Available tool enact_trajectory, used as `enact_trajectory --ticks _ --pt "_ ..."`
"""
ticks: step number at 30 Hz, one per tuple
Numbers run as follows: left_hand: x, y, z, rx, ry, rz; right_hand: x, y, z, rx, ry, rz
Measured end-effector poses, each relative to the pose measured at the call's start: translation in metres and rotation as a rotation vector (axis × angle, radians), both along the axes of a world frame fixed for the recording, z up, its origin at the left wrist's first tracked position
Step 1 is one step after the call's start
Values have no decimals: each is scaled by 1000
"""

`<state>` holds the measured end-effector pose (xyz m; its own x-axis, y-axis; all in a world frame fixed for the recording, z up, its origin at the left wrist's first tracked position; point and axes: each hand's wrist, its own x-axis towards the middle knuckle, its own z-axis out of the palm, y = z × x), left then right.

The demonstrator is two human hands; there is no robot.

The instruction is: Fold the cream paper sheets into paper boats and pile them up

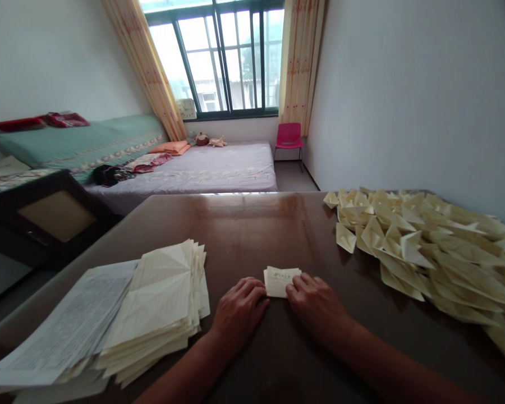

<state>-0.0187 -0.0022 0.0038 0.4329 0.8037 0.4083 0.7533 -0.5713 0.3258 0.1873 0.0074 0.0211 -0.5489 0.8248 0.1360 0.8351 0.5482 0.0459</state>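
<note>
A small folded paper [278, 284], cream with faint print on its upper face, lies flat on the brown table between my hands. My left hand [239, 306] is at its left edge, fingers curled together and fingertips touching the paper. On the other side my right hand [317, 303] presses its bent fingers onto the right edge; its thumb is hidden. To the left is a stack of creased, lined cream sheets [155, 306], beside a pile of printed sheets [67, 325]. Many folded paper boats [416, 241] are heaped along the table's right side.
The glossy table [235, 224] ends at a far edge before a bed [235, 163]. A dark cabinet [46, 216] stands at the left. Beyond are a pink chair [289, 136] and a window [227, 62]; a white wall [412, 101] borders the right.
</note>
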Motion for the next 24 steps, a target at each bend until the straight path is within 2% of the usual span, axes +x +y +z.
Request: enact_trajectory --ticks 7,16,24 --pt "2 4 3 49 -53 -51 6 13 -6 -55 104 -29" --pt "2 5 7 -29 -127 -70 10 13 -4 -96 125 -27" --pt "4 8 1 -63 -217 -60 12 16 -3 -119 141 -26"
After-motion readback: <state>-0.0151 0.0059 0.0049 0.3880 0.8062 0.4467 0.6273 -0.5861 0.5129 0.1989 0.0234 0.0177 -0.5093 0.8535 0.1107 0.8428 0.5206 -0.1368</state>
